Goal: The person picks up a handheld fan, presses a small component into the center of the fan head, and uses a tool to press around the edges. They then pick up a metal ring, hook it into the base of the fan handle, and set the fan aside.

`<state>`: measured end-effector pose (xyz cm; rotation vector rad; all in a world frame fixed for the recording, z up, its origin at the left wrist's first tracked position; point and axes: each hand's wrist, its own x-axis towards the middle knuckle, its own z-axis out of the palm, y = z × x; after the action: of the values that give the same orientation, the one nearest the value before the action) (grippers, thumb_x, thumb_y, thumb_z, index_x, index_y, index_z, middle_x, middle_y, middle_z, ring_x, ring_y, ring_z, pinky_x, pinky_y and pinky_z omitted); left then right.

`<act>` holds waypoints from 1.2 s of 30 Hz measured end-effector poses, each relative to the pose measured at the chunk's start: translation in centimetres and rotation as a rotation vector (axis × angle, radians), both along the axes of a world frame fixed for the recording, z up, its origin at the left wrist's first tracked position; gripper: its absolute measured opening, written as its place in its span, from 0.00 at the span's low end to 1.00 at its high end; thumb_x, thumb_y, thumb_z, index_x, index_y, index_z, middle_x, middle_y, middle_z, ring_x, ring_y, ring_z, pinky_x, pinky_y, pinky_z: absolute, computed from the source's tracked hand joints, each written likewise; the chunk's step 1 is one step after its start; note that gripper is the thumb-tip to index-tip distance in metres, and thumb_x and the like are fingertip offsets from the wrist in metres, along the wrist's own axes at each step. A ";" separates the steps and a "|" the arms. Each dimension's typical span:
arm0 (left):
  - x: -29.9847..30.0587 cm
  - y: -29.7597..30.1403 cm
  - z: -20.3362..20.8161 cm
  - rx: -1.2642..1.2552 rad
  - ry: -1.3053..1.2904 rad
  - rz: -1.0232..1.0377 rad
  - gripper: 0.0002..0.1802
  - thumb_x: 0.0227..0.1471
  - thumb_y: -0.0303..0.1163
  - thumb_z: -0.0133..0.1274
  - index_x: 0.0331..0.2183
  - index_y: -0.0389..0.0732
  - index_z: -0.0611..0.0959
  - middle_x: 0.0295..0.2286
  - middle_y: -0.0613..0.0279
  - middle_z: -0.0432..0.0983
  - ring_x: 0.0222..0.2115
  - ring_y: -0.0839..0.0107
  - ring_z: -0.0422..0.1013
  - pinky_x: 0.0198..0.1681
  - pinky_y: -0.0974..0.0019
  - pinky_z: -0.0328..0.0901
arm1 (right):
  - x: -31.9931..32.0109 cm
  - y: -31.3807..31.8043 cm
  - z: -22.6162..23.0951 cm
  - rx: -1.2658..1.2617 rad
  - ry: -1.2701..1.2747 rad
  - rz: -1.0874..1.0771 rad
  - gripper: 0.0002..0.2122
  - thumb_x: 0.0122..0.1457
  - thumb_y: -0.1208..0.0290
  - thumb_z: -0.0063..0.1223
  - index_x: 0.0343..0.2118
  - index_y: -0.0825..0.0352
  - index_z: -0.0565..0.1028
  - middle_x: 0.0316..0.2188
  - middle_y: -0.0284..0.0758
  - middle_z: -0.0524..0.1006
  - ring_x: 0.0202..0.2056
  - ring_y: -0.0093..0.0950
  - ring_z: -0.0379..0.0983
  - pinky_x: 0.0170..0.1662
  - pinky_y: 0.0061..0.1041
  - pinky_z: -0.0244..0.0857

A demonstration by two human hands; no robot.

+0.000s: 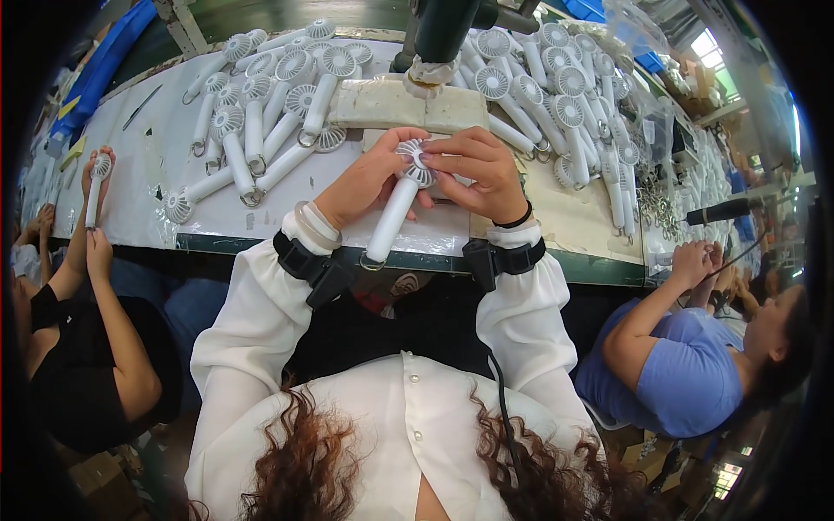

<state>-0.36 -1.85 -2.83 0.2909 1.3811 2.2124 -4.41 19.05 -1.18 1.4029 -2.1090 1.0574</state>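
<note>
A white handheld fan (393,219) with a round slotted grille head and a metal ring at its handle's end is held over the table's near edge. Its handle slants down toward me. My left hand (367,181) is closed around the head from the left, thumb near the grille. From the right, my right hand (483,176) has its fingers pressed on the grille's rim. Whether those fingers pinch a small separate part is hidden. Just beyond both hands lies a cream-coloured padded block (382,105).
Similar white fans lie piled at the left (254,113) and right (569,82). A dark green machine column (445,33) with a wrapped lower end stands over the block. Loose metal rings (665,204) lie to the right. Co-workers sit on both sides, the left one holding a fan (94,195).
</note>
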 end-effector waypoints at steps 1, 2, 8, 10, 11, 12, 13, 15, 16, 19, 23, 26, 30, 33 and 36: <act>0.0 0.0 0.0 -0.008 0.002 0.002 0.23 0.60 0.35 0.36 0.56 0.43 0.58 0.37 0.52 0.73 0.33 0.62 0.76 0.29 0.63 0.74 | 0.0 0.0 0.0 0.001 0.000 0.002 0.14 0.41 0.81 0.59 0.34 0.64 0.82 0.37 0.33 0.81 0.34 0.31 0.74 0.38 0.26 0.69; 0.0 0.0 0.1 -0.008 0.001 0.000 0.23 0.60 0.35 0.36 0.56 0.43 0.58 0.37 0.52 0.73 0.33 0.62 0.76 0.29 0.63 0.74 | 0.0 0.1 0.0 0.003 0.001 0.003 0.14 0.41 0.81 0.59 0.34 0.64 0.82 0.36 0.33 0.81 0.34 0.31 0.74 0.38 0.26 0.69; 0.1 0.1 0.4 -0.050 0.012 0.005 0.22 0.61 0.33 0.34 0.57 0.42 0.58 0.36 0.52 0.73 0.32 0.63 0.76 0.29 0.64 0.74 | -0.1 0.1 -0.1 -0.015 -0.023 0.011 0.13 0.41 0.81 0.59 0.34 0.64 0.82 0.36 0.33 0.81 0.33 0.32 0.74 0.37 0.26 0.69; 0.1 0.1 0.4 -0.056 0.018 0.008 0.22 0.61 0.32 0.34 0.57 0.42 0.58 0.36 0.52 0.73 0.32 0.63 0.76 0.28 0.65 0.74 | -0.2 0.0 -0.1 -0.030 -0.020 0.010 0.13 0.41 0.81 0.59 0.34 0.64 0.82 0.36 0.33 0.81 0.33 0.32 0.73 0.37 0.26 0.69; 0.1 0.1 0.3 -0.058 0.025 0.009 0.22 0.62 0.34 0.35 0.56 0.42 0.59 0.36 0.52 0.73 0.31 0.64 0.76 0.28 0.65 0.74 | -0.2 0.0 -0.1 -0.029 -0.020 0.011 0.13 0.41 0.81 0.59 0.34 0.64 0.82 0.36 0.33 0.81 0.33 0.32 0.73 0.37 0.26 0.69; 0.0 0.1 0.2 -0.060 0.029 0.011 0.21 0.63 0.35 0.36 0.56 0.41 0.59 0.37 0.53 0.72 0.30 0.65 0.76 0.28 0.65 0.74 | -0.1 0.0 -0.1 -0.027 -0.018 0.009 0.13 0.41 0.81 0.59 0.34 0.64 0.82 0.36 0.33 0.81 0.33 0.31 0.73 0.37 0.26 0.69; 0.0 0.0 0.1 -0.061 0.034 0.012 0.21 0.63 0.37 0.37 0.55 0.41 0.60 0.37 0.53 0.71 0.29 0.66 0.76 0.28 0.65 0.74 | -0.1 -0.1 -0.1 -0.024 -0.016 0.006 0.13 0.41 0.81 0.59 0.34 0.64 0.82 0.36 0.33 0.81 0.33 0.31 0.73 0.37 0.26 0.69; -0.1 0.0 -0.1 -0.069 0.041 0.022 0.21 0.63 0.37 0.37 0.55 0.41 0.60 0.37 0.53 0.72 0.29 0.66 0.76 0.28 0.65 0.74 | 0.0 -0.2 0.0 -0.020 -0.015 0.006 0.13 0.41 0.81 0.59 0.34 0.65 0.82 0.36 0.34 0.81 0.33 0.31 0.73 0.37 0.26 0.69; -0.2 0.0 -0.2 -0.077 0.050 0.030 0.21 0.63 0.37 0.37 0.55 0.41 0.60 0.36 0.53 0.72 0.28 0.66 0.76 0.28 0.65 0.74 | 0.0 -0.3 0.0 -0.018 -0.011 0.002 0.13 0.41 0.81 0.59 0.34 0.65 0.82 0.36 0.34 0.81 0.33 0.31 0.73 0.37 0.26 0.69; -0.2 0.0 -0.4 -0.093 0.059 0.040 0.20 0.63 0.37 0.37 0.54 0.40 0.61 0.36 0.53 0.72 0.27 0.67 0.76 0.27 0.65 0.74 | 0.1 -0.4 0.0 -0.013 -0.004 -0.005 0.13 0.42 0.82 0.60 0.34 0.65 0.82 0.36 0.34 0.81 0.33 0.31 0.73 0.37 0.26 0.69; -0.2 -0.1 -0.4 -0.108 0.069 0.042 0.20 0.63 0.36 0.37 0.54 0.40 0.61 0.36 0.53 0.72 0.27 0.67 0.76 0.27 0.66 0.74 | 0.2 -0.4 0.1 -0.007 0.003 -0.002 0.13 0.42 0.82 0.60 0.34 0.65 0.82 0.36 0.34 0.81 0.33 0.31 0.74 0.37 0.25 0.69; -0.2 -0.2 -0.4 -0.111 0.077 0.035 0.20 0.63 0.36 0.36 0.54 0.40 0.61 0.36 0.53 0.72 0.28 0.66 0.77 0.27 0.66 0.74 | 0.2 -0.5 0.0 -0.021 0.002 -0.013 0.13 0.42 0.82 0.60 0.34 0.64 0.82 0.36 0.34 0.81 0.33 0.31 0.74 0.37 0.25 0.69; -0.3 -0.2 -0.3 -0.046 0.038 0.012 0.20 0.64 0.37 0.35 0.54 0.39 0.61 0.37 0.52 0.72 0.28 0.65 0.77 0.27 0.65 0.74 | 0.1 -0.4 0.0 -0.019 -0.041 -0.005 0.12 0.43 0.82 0.61 0.34 0.64 0.82 0.36 0.34 0.81 0.34 0.31 0.74 0.37 0.25 0.68; -0.2 -0.3 -0.2 -0.039 0.038 -0.002 0.21 0.64 0.37 0.34 0.55 0.39 0.60 0.37 0.51 0.72 0.29 0.63 0.77 0.28 0.65 0.74 | -0.1 -0.3 -0.1 -0.013 -0.053 -0.004 0.12 0.43 0.82 0.61 0.34 0.64 0.82 0.36 0.34 0.81 0.34 0.31 0.74 0.37 0.25 0.68; -0.1 -0.3 0.0 -0.055 0.043 -0.006 0.21 0.64 0.37 0.34 0.55 0.39 0.61 0.38 0.51 0.71 0.29 0.63 0.77 0.28 0.65 0.74 | -0.1 -0.1 -0.1 -0.009 -0.061 -0.001 0.12 0.44 0.82 0.61 0.34 0.64 0.82 0.36 0.34 0.81 0.34 0.31 0.74 0.37 0.25 0.68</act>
<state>-0.50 -2.13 -2.80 0.3247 1.4591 2.1710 -4.51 18.90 -1.29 1.3824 -2.1444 1.1214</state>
